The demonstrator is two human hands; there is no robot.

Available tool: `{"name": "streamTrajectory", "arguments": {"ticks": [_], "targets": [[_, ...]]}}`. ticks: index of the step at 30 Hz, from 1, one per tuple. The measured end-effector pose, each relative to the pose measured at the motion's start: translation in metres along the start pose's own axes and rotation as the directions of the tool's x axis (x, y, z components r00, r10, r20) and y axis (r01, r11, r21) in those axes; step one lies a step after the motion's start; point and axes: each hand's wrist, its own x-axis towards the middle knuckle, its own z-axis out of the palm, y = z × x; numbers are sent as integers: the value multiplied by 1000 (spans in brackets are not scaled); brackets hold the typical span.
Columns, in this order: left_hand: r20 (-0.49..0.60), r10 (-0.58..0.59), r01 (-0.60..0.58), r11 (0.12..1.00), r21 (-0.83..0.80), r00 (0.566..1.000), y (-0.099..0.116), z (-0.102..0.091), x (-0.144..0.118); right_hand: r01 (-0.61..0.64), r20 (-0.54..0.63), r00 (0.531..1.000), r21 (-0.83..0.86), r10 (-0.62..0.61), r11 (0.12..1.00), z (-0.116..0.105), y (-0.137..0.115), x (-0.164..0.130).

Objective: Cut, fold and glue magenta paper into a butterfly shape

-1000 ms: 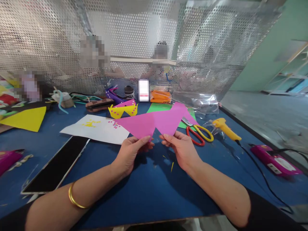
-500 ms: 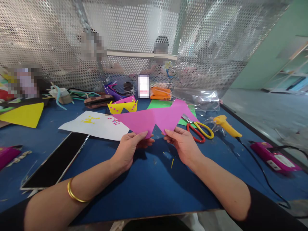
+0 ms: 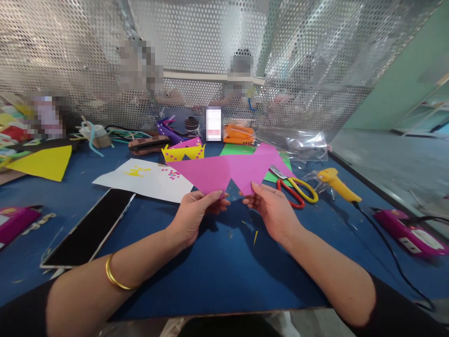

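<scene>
A pink foam sheet or paper cutout, with a V-shaped notch in its lower edge, is held up above the blue table. My left hand pinches its lower point left of the notch, thumb in front. On the other side of the notch, my right hand grips the lower edge between thumb and fingers. Behind the cutout stand yellow mask-like glasses with pink dots. Scissors with one red and one yellow handle lie right of the cutout, partly on a green sheet.
A white sheet with yellow and pink bits lies left, near a dark-screened phone or tablet. At right are a yellow glue gun with its cord and a magenta power strip. A perforated metal panel rises behind.
The whole view has shifted slightly, so things appear a little further right. Both hands keep hold of the pink cutout, and my right-hand grip has shifted slightly along its edge.
</scene>
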Motion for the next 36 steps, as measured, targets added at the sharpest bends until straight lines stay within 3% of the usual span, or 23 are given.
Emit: {"name": "streamTrajectory", "arguments": {"ticks": [7,14,21,25,27,29,30,32,34,36], "targets": [[-14,9,-9,1000,-19,1000,-1,-3,3,-22,20,1000,34,21,999,0,-1,1],[-5,19,-19,1000,-21,1000,-2,-1,1,35,17,999,-56,-34,998,0,3,-1],[-29,52,-53,997,-49,998,0,-1,0,122,84,991,-288,-102,950,2,6,-5],[-30,93,-94,995,-33,995,-1,-1,1,293,187,955,-482,-230,825,2,1,-16],[14,102,-102,995,-2,995,-1,0,-1,411,229,912,-527,-341,744,2,-2,-22],[88,105,-109,993,44,991,-1,1,-4,551,290,831,-548,-475,629,1,-4,-25],[129,108,-117,991,69,986,-1,1,-6,636,334,759,-562,-559,528,0,-4,-26],[209,115,-141,983,116,971,0,3,-11,771,438,554,-591,-708,237,-2,-3,-25],[273,126,-174,972,160,954,1,4,-15,793,521,366,-609,-771,-36,-3,-2,-23],[320,142,-214,956,202,937,2,5,-17,767,551,304,-626,-778,-144,-4,-2,-21]]}}
